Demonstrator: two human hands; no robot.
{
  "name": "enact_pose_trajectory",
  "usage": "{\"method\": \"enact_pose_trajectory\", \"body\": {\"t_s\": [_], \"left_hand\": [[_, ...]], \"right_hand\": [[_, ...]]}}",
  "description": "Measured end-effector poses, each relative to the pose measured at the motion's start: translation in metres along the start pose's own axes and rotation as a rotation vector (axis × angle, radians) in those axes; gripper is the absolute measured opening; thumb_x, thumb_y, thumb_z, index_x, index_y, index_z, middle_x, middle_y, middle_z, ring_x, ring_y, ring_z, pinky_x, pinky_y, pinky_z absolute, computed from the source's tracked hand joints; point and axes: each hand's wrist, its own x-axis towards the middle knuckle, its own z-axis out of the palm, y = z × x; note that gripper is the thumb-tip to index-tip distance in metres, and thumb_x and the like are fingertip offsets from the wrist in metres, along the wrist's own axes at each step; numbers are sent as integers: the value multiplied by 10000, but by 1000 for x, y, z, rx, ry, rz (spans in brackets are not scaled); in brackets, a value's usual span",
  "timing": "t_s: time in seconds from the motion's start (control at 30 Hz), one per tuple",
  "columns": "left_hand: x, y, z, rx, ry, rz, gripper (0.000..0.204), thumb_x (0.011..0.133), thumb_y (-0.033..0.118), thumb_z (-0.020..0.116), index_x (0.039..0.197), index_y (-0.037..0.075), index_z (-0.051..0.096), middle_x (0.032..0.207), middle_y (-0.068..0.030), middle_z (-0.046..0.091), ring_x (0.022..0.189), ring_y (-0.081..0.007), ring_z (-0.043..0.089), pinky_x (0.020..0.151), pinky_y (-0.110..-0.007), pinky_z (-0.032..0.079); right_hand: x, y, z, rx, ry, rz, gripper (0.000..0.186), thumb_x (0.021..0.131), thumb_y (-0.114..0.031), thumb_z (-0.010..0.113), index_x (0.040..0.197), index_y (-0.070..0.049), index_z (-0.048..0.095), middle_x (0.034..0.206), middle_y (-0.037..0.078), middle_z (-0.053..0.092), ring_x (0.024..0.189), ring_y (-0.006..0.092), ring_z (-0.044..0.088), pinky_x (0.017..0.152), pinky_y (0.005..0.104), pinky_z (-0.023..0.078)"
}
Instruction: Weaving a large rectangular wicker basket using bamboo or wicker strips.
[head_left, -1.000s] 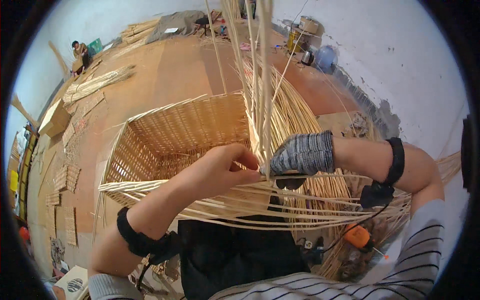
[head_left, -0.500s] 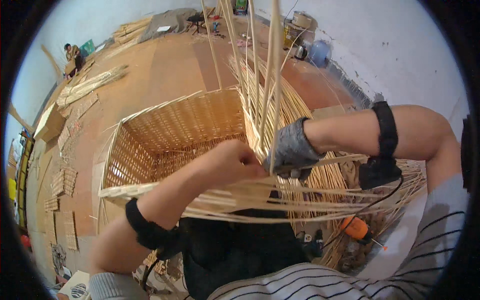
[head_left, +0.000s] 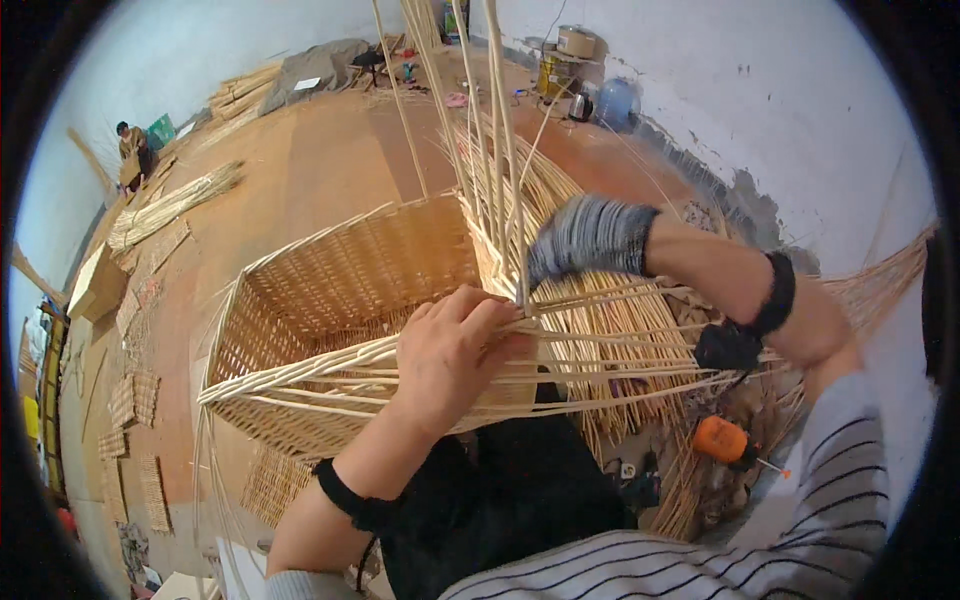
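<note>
A rectangular wicker basket (head_left: pixel 350 252) lies before me, its inside facing up. My left hand (head_left: pixel 452 345), bare, is closed over the near rim close to the right corner, with the thumb pressing at the corner. Long pale wicker rods (head_left: pixel 610 385) run from under that hand out to the right. Other upright rods (head_left: pixel 498 130) rise from the basket's right side. My right hand (head_left: pixel 592 238), in a grey striped knit glove, is curled beside the upright rods at the corner. Its fingertips are blurred and partly hidden, so what they hold cannot be made out.
A large bundle of loose rods (head_left: pixel 575 205) lies right of the basket. An orange-handled tool (head_left: pixel 722 440) is on the floor at lower right. Further off are a rod bundle (head_left: pixel 172 208), a seated person (head_left: pixel 133 150), a blue water jug (head_left: pixel 617 103) and a kettle (head_left: pixel 580 107).
My right hand has moved up and away from my left hand. My left hand has turned, its back now facing up over the rim. The near rods, blurred before, now lie spread to the right.
</note>
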Motion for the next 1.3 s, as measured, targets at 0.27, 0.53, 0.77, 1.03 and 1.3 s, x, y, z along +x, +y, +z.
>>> {"method": "enact_pose_trajectory", "body": {"t_s": [0.27,0.53,0.77,1.03,1.3], "left_hand": [[4,-6,-1,-31,-58,67,174,704,247,648,800,119,580,776,-30,557,726,-224,565,631,-348,436],[0,-5,1,8,-51,120,170,681,234,658,781,117,585,765,-8,569,685,-194,568,593,-326,436],[-26,-2,4,2,-44,243,182,662,223,675,802,129,607,762,1,575,679,-170,569,579,-304,435],[-29,9,-14,-244,-28,-347,228,714,231,686,597,60,588,564,-40,526,485,-183,532,469,-299,406],[-48,11,-36,-432,-270,-414,268,788,186,663,606,19,558,548,47,461,527,-30,381,460,-204,309]], "right_hand": [[7,-22,-34,430,426,-188,243,881,-132,490,1070,8,547,925,57,619,825,106,566,743,232,455],[-18,-44,29,1724,442,335,234,828,-171,588,959,16,540,728,87,592,691,195,617,625,293,523],[38,-83,-5,1035,210,704,202,770,-161,564,849,16,621,714,170,625,658,196,626,575,306,513],[24,-90,-64,-381,67,-161,288,737,-183,620,947,13,620,805,143,647,677,239,631,652,312,514],[34,-39,-12,790,-9,289,235,798,-141,557,965,19,603,815,112,645,695,156,610,633,267,508]]}}
